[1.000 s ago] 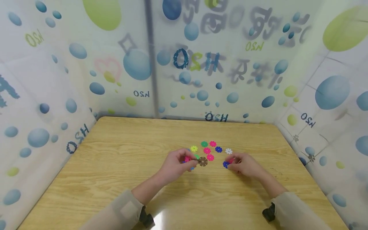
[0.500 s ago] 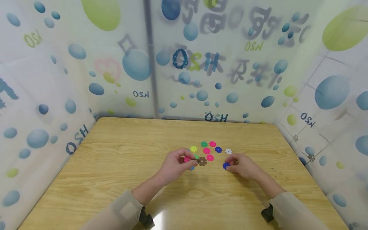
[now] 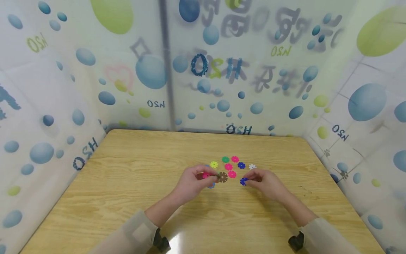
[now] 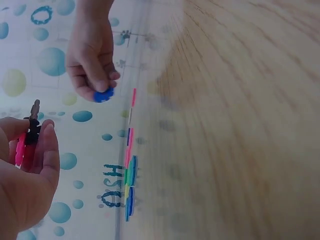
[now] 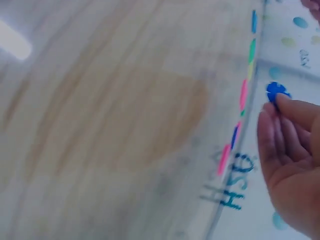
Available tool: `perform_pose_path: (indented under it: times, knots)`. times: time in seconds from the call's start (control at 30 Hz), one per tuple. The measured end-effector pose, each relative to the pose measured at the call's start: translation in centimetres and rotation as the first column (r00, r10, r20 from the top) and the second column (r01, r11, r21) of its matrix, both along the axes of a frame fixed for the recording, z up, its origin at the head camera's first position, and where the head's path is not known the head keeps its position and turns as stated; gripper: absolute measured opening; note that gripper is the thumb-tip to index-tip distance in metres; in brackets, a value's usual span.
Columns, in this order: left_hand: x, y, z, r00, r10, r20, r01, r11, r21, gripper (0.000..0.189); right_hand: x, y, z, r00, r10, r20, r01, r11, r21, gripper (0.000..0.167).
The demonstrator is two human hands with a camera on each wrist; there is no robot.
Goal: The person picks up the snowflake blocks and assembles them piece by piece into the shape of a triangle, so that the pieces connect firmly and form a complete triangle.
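In the head view my left hand [image 3: 191, 183] pinches joined snowflake discs, with a brown snowflake disc [image 3: 223, 177] sticking out to the right of the fingertips. The left wrist view shows a dark piece [image 4: 33, 131] between thumb and fingers and a pink disc [image 4: 20, 149] beside it, partly covered by the hand. My right hand [image 3: 268, 183] pinches a blue snowflake disc [image 3: 243, 181] between thumb and fingertips. It is raised off the tabletop in both wrist views, a short gap to the right of the brown disc.
Several loose discs lie flat beyond the hands on the wooden table [image 3: 142, 158], among them a yellow disc [image 3: 214, 164], a green disc [image 3: 225, 159], a pink disc [image 3: 232, 174] and a white disc [image 3: 252, 167]. A patterned curtain [image 3: 203, 106] hangs behind the table.
My right hand has moved slightly left with the blue disc, closer to the brown disc. A pink disc seen by that hand earlier is now hidden in the head view. The left hand barely shifts.
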State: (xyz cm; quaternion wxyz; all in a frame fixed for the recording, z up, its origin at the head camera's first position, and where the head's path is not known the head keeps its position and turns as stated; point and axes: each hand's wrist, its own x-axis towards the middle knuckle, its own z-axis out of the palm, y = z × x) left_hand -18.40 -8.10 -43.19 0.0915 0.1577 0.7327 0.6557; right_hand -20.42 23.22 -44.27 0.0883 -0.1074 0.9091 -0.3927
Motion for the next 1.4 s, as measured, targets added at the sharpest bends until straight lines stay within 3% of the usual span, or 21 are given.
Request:
perform_pose_path:
  times: [0.13, 0.3, 0.43, 0.8, 1.1, 1.4]
  knots:
    - [0.0, 0.0, 0.0, 1.000, 0.000, -0.030, 0.001, 1.000, 0.009, 0.017, 0.8, -1.1, 0.9, 1.000, -0.001, -0.020, -0.002, 0.992, -0.123, 0.015]
    - [0.0, 0.0, -0.2, 0.999, -0.003, -0.041, 0.003, 1.000, 0.016, 0.018, 1.8, -2.4, 1.7, 0.998, 0.012, -0.060, -0.027, 0.963, -0.269, 0.015]
    - [-0.1, -0.1, -0.2, 0.999, -0.007, -0.039, 0.007, 1.000, 0.007, 0.017, 2.5, -3.3, 2.0, 0.996, 0.013, -0.090, -0.042, 0.943, -0.330, 0.013]
    - [0.2, 0.1, -0.1, 0.999, -0.033, -0.043, 0.034, 0.999, 0.016, 0.012, 3.2, -4.6, 2.1, 0.987, 0.017, -0.162, -0.066, 0.950, -0.305, 0.008]
    - [0.2, 0.6, -0.1, 0.999, -0.024, -0.027, 0.024, 1.000, 0.013, 0.009, 3.8, -5.4, 1.8, 0.940, -0.053, -0.337, -0.049, 0.957, -0.286, 0.007]
    - [0.3, 1.1, 0.1, 0.999, -0.031, -0.033, 0.033, 0.998, 0.047, 0.013, 4.3, -5.4, 2.0, 0.936, -0.112, -0.333, 0.012, 0.957, -0.289, 0.007]
